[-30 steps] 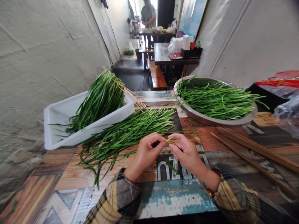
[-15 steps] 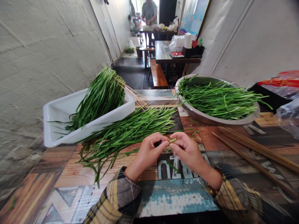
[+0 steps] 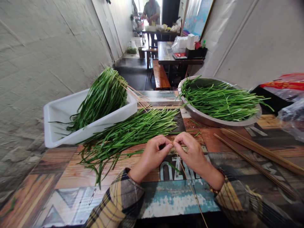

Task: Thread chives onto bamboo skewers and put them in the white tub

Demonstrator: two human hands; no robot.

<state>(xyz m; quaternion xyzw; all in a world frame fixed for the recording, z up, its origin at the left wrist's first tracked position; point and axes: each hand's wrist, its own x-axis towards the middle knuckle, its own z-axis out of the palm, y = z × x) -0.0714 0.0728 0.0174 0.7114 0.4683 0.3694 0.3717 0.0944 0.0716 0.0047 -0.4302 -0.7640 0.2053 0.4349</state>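
My left hand [image 3: 155,155] and my right hand [image 3: 193,155] meet fingertip to fingertip above the table, both closed in a pinch. Between them is the upper end of a thin bamboo skewer [image 3: 187,179], which slants down past the table's front edge. Any stalk at that tip is hidden by my fingers. Just beyond my hands lies a loose pile of garlic chives [image 3: 140,126], pale ends to the right. A single green leaf [image 3: 175,167] shows below my fingers.
At left, a white plastic tub [image 3: 57,110] holds a skewered chive bunch [image 3: 102,98]. A metal basin [image 3: 209,120] of chives stands at back right. Bamboo skewers [image 3: 261,152] lie right, near plastic bags [image 3: 293,118]. A person [image 3: 152,14] stands at a far table.
The pale green stalk between my fingertips no longer shows. My right hand has turned and risen slightly, and more of the skewer is visible below it. My left hand has barely moved.
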